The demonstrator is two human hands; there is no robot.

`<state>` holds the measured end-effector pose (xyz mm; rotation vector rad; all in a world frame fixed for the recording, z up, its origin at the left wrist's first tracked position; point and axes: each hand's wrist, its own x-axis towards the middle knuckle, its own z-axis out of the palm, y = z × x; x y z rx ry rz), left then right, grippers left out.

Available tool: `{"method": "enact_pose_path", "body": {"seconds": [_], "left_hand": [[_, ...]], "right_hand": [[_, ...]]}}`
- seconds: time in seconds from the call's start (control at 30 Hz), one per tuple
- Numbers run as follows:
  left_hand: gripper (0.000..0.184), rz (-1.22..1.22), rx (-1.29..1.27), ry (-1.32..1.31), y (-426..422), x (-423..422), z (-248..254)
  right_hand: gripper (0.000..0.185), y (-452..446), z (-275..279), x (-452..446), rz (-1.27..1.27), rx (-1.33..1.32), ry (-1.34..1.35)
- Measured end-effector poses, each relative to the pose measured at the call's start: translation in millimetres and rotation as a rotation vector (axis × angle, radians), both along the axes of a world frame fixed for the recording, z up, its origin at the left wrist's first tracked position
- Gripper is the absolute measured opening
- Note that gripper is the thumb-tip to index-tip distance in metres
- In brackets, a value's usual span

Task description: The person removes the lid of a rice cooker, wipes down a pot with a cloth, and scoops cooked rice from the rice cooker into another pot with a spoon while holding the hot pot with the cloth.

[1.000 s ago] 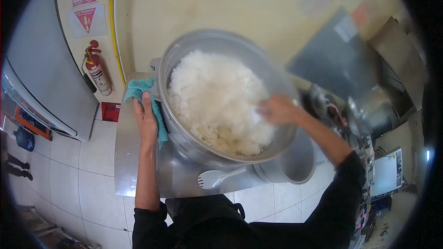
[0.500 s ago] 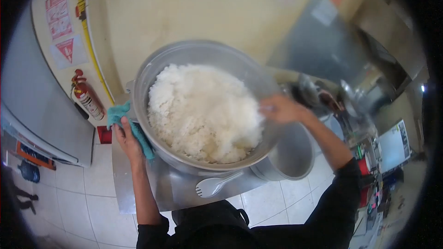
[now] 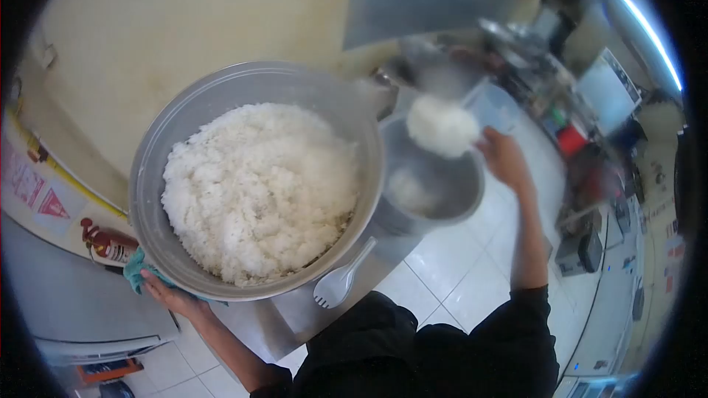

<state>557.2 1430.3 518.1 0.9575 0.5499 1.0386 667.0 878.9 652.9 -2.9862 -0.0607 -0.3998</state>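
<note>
A big metal pot full of steaming white rice takes up the middle left. At its lower left rim, my left hand grips a teal cloth against the pot's side. My right hand is closed on a serving spoon heaped with a clump of rice; the rice and blur hide the spoon's shape. That clump hangs over a second, smaller metal pot, which has a white lump of rice inside.
A clear slotted serving spoon lies on the steel table by the big pot. Behind the smaller pot stands a translucent container. A fire extinguisher is at the left wall.
My right hand has lifted rice out of the big pot and carried it right, over the smaller pot. The view has turned right. My left hand stays at the cloth.
</note>
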Motion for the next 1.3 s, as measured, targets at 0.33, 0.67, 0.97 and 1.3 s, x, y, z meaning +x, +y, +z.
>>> {"method": "enact_pose_path", "body": {"seconds": [0.33, 0.67, 0.97, 1.3], "left_hand": [[0.063, -0.035, 0.029, 0.039, 11, -6, -5], [0.052, 0.251, -0.051, 0.104, 20, -50, -64], [0.047, -0.195, -0.321, -0.033, 2, -121, -132], [0.036, -0.894, 0.399, 0.632, 19, -122, -141]], "right_hand": [[0.016, -51, -52, 40, -0.038, -0.412, -0.224], [0.020, -22, 5, 34, 0.118, -0.461, -0.229], [0.018, -16, -4, 49, 0.046, -0.597, -0.013], [0.034, 153, 70, 72, 0.480, -0.375, -0.105]]}}
